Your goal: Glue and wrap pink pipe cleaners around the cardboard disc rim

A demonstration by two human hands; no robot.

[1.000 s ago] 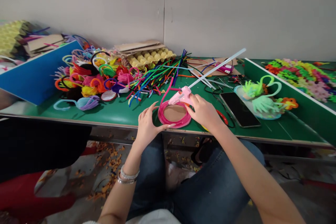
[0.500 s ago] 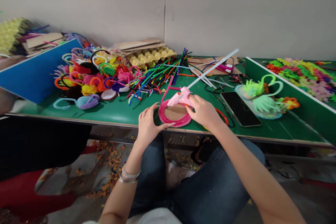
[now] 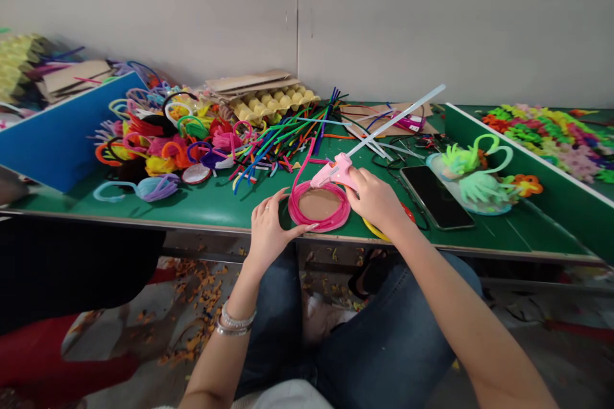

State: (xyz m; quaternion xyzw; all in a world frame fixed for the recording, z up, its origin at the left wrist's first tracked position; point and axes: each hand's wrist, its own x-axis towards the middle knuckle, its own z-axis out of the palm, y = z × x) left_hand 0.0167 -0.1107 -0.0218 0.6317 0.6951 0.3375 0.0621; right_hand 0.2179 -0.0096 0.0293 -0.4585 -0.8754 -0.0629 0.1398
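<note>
Curling the fingers of the right hand (image 3: pixel 377 199) around the pink hot-glue gun (image 3: pixel 337 170), likely for aiming over the pink pipe-cleaner coil (image 3: pixel 327 225) lying between both sets of fingers. Spreading those of the left hand (image 3: pixel 270 225) C-wise beside it, apparently steadying it on the worktop (image 3: pixel 223 208).

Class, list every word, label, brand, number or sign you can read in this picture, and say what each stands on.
No text can be read with certainty.
Pink glue gun: a small marking on its side, too small to read.
Magenta item at the back of the table: a small white patch, too small to tell whether it bears text.
Phone: dark screen, no text visible.
</note>
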